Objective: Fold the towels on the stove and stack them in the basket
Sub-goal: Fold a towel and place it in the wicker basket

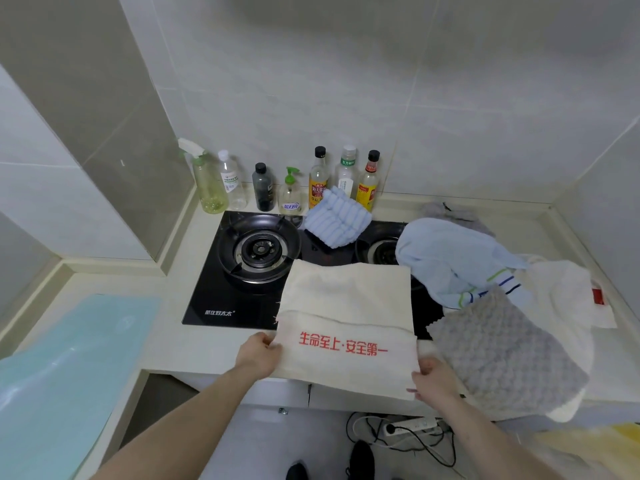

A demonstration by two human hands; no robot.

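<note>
A cream towel (346, 299) with red printed characters lies over the front of the black gas stove (221, 292), its near part folded over. My left hand (259, 355) pinches the towel's near left edge. My right hand (434, 377) pinches its near right corner. A folded blue striped towel (337, 220) sits at the back of the stove. A light blue towel (457, 258), a grey textured towel (502, 348) and a white towel (561, 289) lie heaped on the right. No basket is in view.
Several bottles (318, 178) stand along the back wall. A pale green mat (59, 368) covers the counter at the left. On the floor below lie a power strip (412, 426) with cables and dark shoes (362, 455).
</note>
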